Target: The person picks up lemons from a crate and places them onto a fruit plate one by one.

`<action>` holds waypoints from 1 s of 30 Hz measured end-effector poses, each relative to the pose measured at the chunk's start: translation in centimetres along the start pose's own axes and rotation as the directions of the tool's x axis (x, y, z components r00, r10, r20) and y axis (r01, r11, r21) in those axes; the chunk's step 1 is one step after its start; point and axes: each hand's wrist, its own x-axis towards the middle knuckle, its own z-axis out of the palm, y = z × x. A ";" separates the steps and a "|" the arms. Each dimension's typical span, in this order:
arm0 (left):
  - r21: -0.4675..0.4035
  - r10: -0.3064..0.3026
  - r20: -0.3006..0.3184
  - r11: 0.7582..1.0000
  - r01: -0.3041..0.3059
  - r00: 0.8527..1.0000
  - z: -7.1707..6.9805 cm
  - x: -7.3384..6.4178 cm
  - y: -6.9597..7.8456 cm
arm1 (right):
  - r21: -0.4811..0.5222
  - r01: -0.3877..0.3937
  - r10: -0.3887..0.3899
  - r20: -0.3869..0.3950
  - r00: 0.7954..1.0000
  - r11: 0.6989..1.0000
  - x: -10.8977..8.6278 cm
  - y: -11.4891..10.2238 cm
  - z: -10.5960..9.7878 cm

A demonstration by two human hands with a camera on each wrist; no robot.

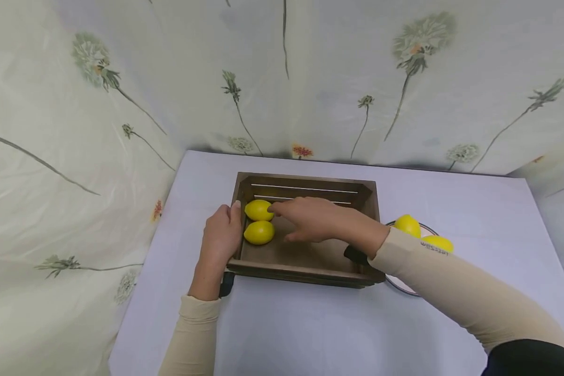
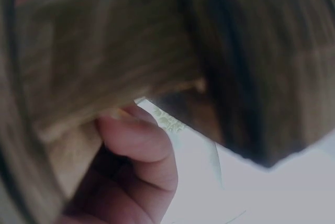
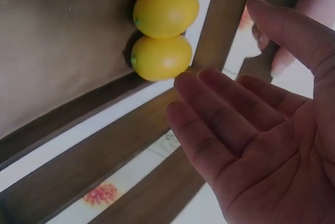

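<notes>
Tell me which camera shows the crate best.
The head view: nearly the whole crate shows from above. The left wrist view shows only its boards, close and blurred; the right wrist view, part of its floor and slatted sides.

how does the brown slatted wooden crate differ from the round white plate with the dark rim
Shape: the brown slatted wooden crate is rectangular with raised walls; the white dark-rimmed plate is round and looks flatter. Size: the crate looks larger than the plate. Contact: the person's left hand grips the crate's end; no hand holds the plate, partly hidden by the beige right sleeve. Both hold yellow lemons.
</notes>
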 end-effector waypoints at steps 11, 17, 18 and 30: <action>0.003 -0.013 0.012 1.000 0.013 1.000 -0.2 0.1 0.1 | -0.004 0.027 -0.027 0.022 0.999 1.000 3.3 0.0 1.7; -0.004 -0.022 0.021 1.000 0.022 1.000 -0.2 0.1 0.1 | 0.031 0.029 -0.030 0.046 0.998 0.999 4.7 -0.3 2.5; -0.003 -0.024 0.022 1.000 0.024 0.999 -0.2 0.1 0.1 | 0.038 0.025 -0.027 0.053 0.998 0.999 4.9 -0.3 2.6; -0.013 -0.018 0.013 1.000 0.019 1.000 -0.2 0.1 0.0 | 0.017 0.026 -0.027 0.062 0.998 1.000 6.2 -0.1 4.0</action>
